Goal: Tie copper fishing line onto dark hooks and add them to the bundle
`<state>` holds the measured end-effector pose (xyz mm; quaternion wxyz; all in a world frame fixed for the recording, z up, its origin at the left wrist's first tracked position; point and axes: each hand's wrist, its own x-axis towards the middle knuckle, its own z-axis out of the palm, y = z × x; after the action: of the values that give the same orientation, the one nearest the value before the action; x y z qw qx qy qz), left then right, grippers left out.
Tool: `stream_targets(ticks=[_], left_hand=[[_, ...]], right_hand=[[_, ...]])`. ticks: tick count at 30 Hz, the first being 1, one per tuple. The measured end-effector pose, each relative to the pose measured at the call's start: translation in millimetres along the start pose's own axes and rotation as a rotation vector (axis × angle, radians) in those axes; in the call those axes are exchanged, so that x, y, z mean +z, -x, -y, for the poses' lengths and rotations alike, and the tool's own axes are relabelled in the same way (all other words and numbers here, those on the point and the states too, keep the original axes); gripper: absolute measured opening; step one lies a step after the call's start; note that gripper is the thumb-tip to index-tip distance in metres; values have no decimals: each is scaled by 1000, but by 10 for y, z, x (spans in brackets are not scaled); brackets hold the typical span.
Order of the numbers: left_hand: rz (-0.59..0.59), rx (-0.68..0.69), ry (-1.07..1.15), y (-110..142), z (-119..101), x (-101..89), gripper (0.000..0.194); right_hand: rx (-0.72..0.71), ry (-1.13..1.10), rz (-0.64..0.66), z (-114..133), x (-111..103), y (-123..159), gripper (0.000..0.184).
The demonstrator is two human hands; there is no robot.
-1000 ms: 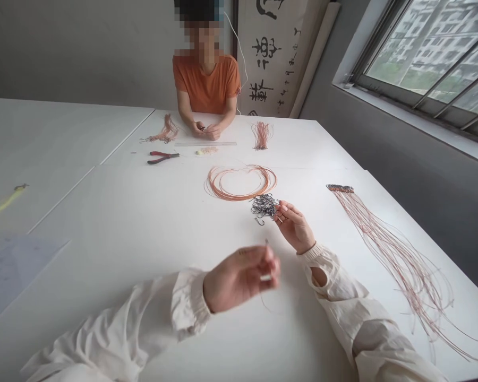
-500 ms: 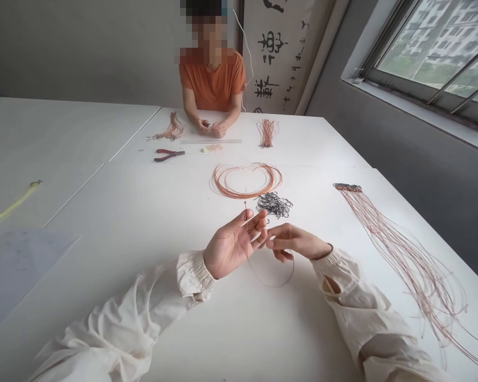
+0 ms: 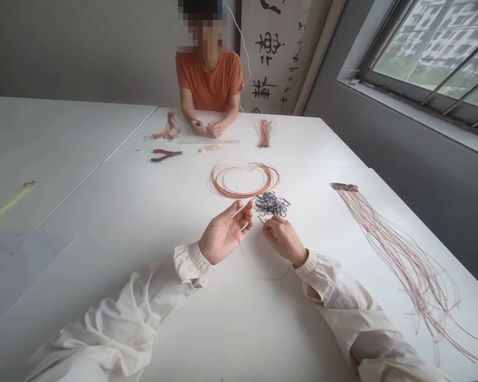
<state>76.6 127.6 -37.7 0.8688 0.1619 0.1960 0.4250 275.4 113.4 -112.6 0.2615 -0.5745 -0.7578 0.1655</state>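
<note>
My left hand (image 3: 225, 233) is palm up over the white table (image 3: 143, 223), its fingers closed on a thin pale stick and a strand of copper wire (image 3: 258, 273) that loops down and round toward my right hand. My right hand (image 3: 281, 236) is curled knuckles up, its fingertips pinched at the near edge of a pile of small dark metal hooks (image 3: 271, 203); I cannot see what they grip. Beyond the hooks lies a coil of copper wire (image 3: 242, 180).
A long fan of cut copper strands (image 3: 398, 254) lies at the right. Across the table a person in an orange shirt (image 3: 209, 79) works with both hands; red-handled pliers (image 3: 165, 154), a clear ruler (image 3: 207, 141) and wire bundles (image 3: 263, 132) lie near them. A yellow cord (image 3: 6, 204) is far left.
My left hand rose from low and near up beside the hooks. My right hand pulled back to meet it, then reached to the hook pile again. The wire loop appeared between them.
</note>
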Motion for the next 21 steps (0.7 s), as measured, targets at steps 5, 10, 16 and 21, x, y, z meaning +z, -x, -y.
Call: stream_targets(ticks=[5,10,16,21], left_hand=[[-2,-5,14,-32,-3,-56,6],[-20,0,5,-83,-2,-124,6],[-81,43,-342,-98,27,-197,9],[-83,47,-475,-44,110,-155,17]], right_hand=[[35,28,-5,-67,-124,37,6],[40,-12,38,-98,-116,57,18],[13,-273,143,95,-247,31,13],[23,-794,162,282,-401,56,21]])
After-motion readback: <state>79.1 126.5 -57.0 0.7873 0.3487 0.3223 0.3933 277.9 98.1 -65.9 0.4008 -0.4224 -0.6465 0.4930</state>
